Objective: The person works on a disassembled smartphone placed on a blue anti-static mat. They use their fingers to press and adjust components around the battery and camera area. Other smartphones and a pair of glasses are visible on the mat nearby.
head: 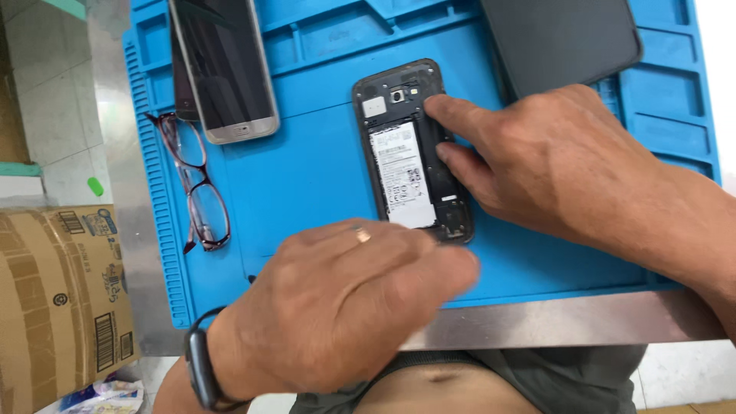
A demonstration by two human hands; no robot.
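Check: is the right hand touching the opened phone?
Touching. The head view shows the right hand with two fingers pressed on the right edge of the opened phone, with no gap.

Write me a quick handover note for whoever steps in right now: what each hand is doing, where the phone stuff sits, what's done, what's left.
Left hand: hovers blurred over the mat's near edge, holding nothing visible.
Right hand: fingertips press the right edge of the opened phone.
Opened phone: back cover off, battery exposed, lying mid blue mat.
Second phone: screen up, at top left; eyeglasses beside it.
Dark panel: at top right.
Done: back removed. Left: battery and frame still in place.
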